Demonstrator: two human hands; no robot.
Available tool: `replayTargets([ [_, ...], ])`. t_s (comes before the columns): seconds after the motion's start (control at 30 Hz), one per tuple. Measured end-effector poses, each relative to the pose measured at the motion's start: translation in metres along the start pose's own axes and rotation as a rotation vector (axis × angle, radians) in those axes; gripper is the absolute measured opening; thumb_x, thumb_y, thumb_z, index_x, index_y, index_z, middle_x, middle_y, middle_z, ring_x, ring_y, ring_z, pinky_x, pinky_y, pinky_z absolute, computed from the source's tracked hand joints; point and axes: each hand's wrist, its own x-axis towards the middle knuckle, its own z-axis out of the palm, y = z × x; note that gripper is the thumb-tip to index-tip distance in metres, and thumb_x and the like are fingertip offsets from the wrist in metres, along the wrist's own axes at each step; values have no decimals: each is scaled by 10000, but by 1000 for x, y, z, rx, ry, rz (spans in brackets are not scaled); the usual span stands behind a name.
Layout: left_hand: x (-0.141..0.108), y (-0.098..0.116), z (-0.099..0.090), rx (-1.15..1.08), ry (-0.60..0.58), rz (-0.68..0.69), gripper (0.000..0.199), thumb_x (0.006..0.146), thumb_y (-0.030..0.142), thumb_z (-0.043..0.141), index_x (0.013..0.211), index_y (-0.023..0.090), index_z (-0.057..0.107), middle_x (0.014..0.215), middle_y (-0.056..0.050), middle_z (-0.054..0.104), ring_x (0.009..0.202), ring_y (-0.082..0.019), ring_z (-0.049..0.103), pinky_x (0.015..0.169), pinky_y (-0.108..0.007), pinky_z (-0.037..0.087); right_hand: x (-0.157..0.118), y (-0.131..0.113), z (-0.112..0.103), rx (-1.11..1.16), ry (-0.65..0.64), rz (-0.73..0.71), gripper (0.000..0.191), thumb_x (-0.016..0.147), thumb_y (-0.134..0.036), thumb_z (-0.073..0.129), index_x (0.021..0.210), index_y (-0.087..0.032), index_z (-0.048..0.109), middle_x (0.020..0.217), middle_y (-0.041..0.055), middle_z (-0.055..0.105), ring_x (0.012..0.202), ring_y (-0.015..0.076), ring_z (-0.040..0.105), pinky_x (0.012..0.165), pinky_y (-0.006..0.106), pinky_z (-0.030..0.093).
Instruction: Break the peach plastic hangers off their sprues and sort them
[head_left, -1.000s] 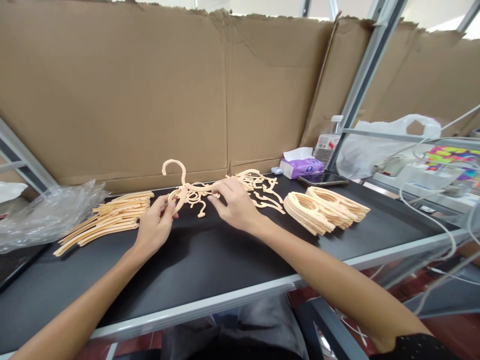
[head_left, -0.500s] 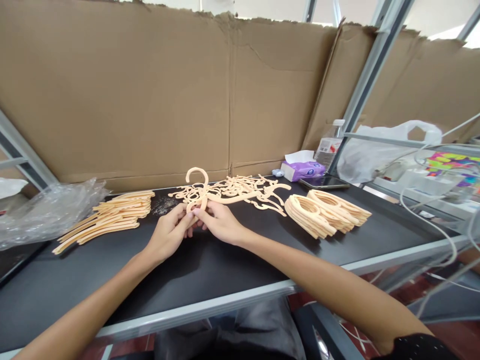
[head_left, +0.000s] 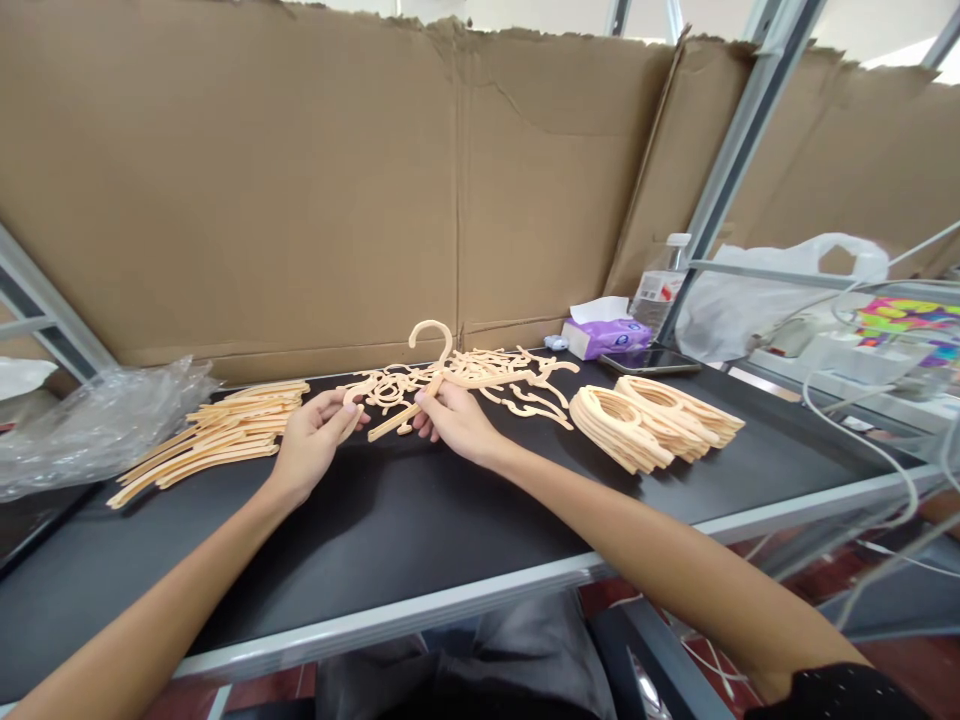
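Observation:
My right hand (head_left: 459, 425) is closed around the middle of a cream plastic clothes hanger (head_left: 429, 330). The hanger's hook points up, one arm slants down to the left and the other reaches right over the pile. To the left, apart from the hanger, my left hand (head_left: 311, 445) pinches a small curved cream piece (head_left: 351, 398), partly covered by the fingers. Behind both hands lies a loose pile of thin curved cream pieces (head_left: 487, 365). Beside my left hand is a stack of cream hanger arms (head_left: 240, 430).
Folded cream hangers with round openings (head_left: 645, 430) lie stacked at right on the black tabletop (head_left: 450, 540). Behind them are a phone (head_left: 660, 361), a purple tissue pack (head_left: 606, 338) and a bottle (head_left: 660, 290). Clear plastic wrap (head_left: 112, 420) lies left; a cardboard wall (head_left: 300, 200) stands behind.
My hands have moved apart. The hanger has shifted right with my right hand, while my left hand has drawn left with the small curved piece.

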Motion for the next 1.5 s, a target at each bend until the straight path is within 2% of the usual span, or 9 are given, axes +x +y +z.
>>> replayTargets([
  [0.2,-2,3,2,-16,-12,-75,460,680,538,712,926,165,604,725,-38,680,625,-176,618,611,-292,488,4,7,-2,-7,30,22,105,923,-219,488,835,-184,535,649,-17,624,517,89,590,457,178,459],
  [0.37,-4,4,2,111,41,34,478,755,499,670,1098,175,591,626,48,545,512,-116,462,511,-236,364,5,8,-1,-10,33,18,115,925,-217,481,831,-180,536,645,-14,620,510,87,587,465,179,459],
  [0.5,-11,14,6,346,64,131,380,813,541,579,896,186,684,603,38,500,525,-124,405,516,-253,322,6,6,-2,-1,52,17,111,926,-219,489,833,-181,534,636,-19,616,502,87,580,464,181,457],
  [0.6,-13,17,7,457,-9,127,449,845,581,503,783,181,697,566,27,479,518,-130,397,504,-260,298,6,4,-4,6,69,19,140,932,-230,485,808,-179,527,626,-20,609,495,86,573,459,184,452],
  [0.8,-9,8,-1,457,-76,135,404,896,574,468,981,204,608,549,49,499,518,-135,452,534,-241,348,10,4,-8,1,124,40,140,927,-237,487,803,-180,520,637,-17,614,498,86,575,477,192,455],
  [1.07,-10,9,-4,562,-244,152,437,846,591,517,867,211,732,601,-2,650,549,-164,533,528,-252,378,13,4,-12,-19,148,51,126,919,-216,481,799,-190,512,589,-33,587,481,88,559,475,192,443],
  [1.27,-6,5,-4,528,-285,196,394,813,561,567,834,219,761,850,-48,755,773,-224,653,709,-290,472,12,4,-11,44,101,78,117,916,-216,484,804,-194,510,587,-33,583,479,92,551,457,193,436],
  [1.43,-6,4,-5,526,-301,172,423,831,578,535,826,208,740,692,-26,702,653,-196,606,618,-275,443,12,3,-12,67,96,81,126,910,-208,491,787,-188,515,573,-33,579,491,93,547,476,196,435],
  [1.5,-7,5,-5,508,-308,159,429,834,576,536,900,201,735,627,-11,661,597,-179,578,581,-264,423,12,0,-13,75,109,83,128,913,-197,482,790,-186,515,568,-35,576,488,93,542,484,198,437],
])
